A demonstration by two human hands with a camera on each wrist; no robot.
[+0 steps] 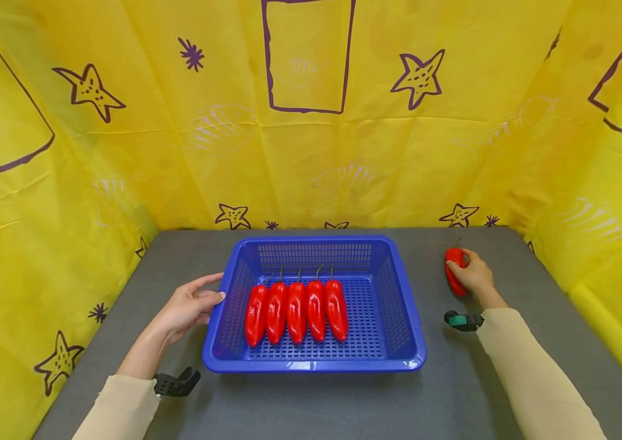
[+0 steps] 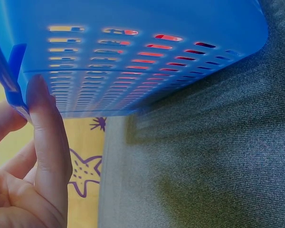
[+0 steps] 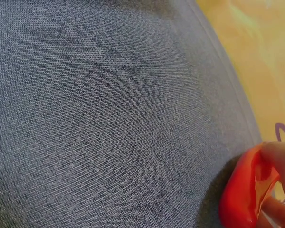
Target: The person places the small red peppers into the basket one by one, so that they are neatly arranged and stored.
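Observation:
A blue plastic basket [image 1: 311, 365] with slotted walls stands on the grey table. Inside it several glossy red chili peppers [image 1: 296, 311] lie side by side, stems toward the far wall, left of the basket's middle. My left hand [image 1: 187, 310] pinches the basket's left rim; in the left wrist view the thumb [image 2: 45, 128] presses the outer side below the lip. To the right of the basket, my right hand [image 1: 475, 275] grips another red chili pepper [image 1: 456, 282] between thumb and fingers. That pepper [image 3: 240, 194] is partly covered by the hand in the right wrist view.
Yellow cloth [image 1: 311, 165] printed with starfish and fish hangs behind the table [image 1: 311, 406] and along both sides. Each wrist wears a black strap [image 1: 176, 383]. The basket takes up the table's middle, between the two arms.

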